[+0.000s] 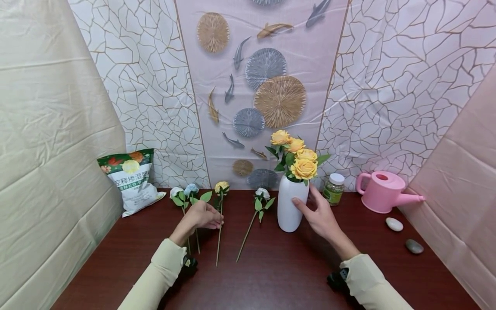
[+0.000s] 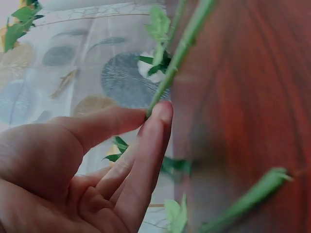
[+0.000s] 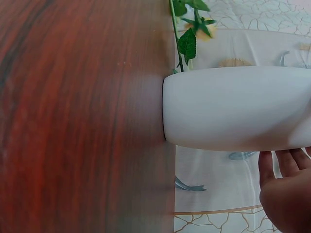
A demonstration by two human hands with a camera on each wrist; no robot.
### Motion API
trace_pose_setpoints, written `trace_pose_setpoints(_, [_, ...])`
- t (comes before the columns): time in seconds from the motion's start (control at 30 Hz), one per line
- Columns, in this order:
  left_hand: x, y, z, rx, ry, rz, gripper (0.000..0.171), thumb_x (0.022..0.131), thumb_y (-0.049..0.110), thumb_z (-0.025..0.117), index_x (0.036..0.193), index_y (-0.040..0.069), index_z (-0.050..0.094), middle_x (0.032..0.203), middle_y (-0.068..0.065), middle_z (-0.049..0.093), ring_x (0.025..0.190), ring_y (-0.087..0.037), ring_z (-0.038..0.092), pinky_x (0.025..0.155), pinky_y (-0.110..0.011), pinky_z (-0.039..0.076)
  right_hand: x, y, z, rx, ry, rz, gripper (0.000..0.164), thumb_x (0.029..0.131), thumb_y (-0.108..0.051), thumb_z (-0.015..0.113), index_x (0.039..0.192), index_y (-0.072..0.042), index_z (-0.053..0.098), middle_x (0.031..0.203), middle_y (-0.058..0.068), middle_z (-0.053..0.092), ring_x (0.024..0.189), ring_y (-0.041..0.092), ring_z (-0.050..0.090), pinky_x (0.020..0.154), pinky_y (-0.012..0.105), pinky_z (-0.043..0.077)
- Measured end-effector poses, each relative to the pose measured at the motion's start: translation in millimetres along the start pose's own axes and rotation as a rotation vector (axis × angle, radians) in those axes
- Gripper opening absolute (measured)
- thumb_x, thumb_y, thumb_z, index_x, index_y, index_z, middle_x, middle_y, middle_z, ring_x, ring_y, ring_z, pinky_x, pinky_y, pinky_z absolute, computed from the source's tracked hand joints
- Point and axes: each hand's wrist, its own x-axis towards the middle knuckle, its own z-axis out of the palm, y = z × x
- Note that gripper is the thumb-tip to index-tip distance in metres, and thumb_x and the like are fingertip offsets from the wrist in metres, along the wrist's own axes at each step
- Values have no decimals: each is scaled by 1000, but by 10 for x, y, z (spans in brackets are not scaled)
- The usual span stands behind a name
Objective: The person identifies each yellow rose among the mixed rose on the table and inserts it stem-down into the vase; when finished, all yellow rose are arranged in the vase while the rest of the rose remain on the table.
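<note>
My left hand (image 1: 202, 216) pinches the thin green stem (image 2: 181, 56) of a single yellow rose (image 1: 222, 187) between thumb and fingertips. Just left of it, partly behind that hand, are a white flower (image 1: 176, 192) and a pale blue one (image 1: 191, 189). Another white flower (image 1: 262, 193), with a leafy stem, is between the two hands. A tall white vase (image 1: 289, 204) stands upright on the table, holding several yellow roses (image 1: 304, 168). My right hand (image 1: 322, 217) grips the vase from its right side, thumb across the front; its other fingers are partly hidden behind.
On the dark red wooden table (image 1: 263, 284), a fertilizer bag (image 1: 134, 185) leans at the back left. Right of the vase are a white-capped jar (image 1: 333, 190) and a pink watering can (image 1: 383, 192). A white stone (image 1: 394, 224) and a grey stone (image 1: 414, 246) lie nearer the right edge.
</note>
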Motion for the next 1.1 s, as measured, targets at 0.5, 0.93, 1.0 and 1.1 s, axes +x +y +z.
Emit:
trace_pose_setpoints(0.5, [-135, 531, -46, -480, 109, 294, 36, 88, 5, 77, 122, -2, 70, 111, -19, 75, 99, -27, 76, 90, -39, 59, -13, 16, -6, -33, 9, -15, 65, 97, -36, 67, 152, -46, 34, 146, -3, 56, 132, 17, 55, 103, 49, 50])
trace_pose_setpoints(0.93, [-216, 1252, 247, -910, 279, 718, 34, 84, 3, 80, 112, -8, 66, 97, -14, 77, 98, -34, 75, 91, -43, 58, -12, 10, -6, -18, 6, -29, 66, 97, -34, 68, 152, -47, 33, 146, -5, 55, 131, 16, 56, 104, 49, 50])
trace_pose_setpoints(1.0, [-241, 1360, 301, -933, 288, 772, 30, 84, 4, 80, 109, -5, 66, 97, -14, 77, 97, -32, 75, 91, -46, 58, -12, 6, -8, -15, 5, -31, 66, 97, -34, 68, 152, -47, 34, 146, -5, 55, 132, 16, 55, 103, 49, 50])
trace_pose_setpoints(1.1, [-282, 1513, 374, -954, 305, 854, 27, 85, 5, 80, 106, -4, 66, 97, -15, 76, 95, -30, 76, 92, -48, 57, -10, 5, -11, -6, 0, -34, 65, 97, -33, 67, 152, -46, 34, 147, -4, 54, 132, 18, 55, 104, 50, 50])
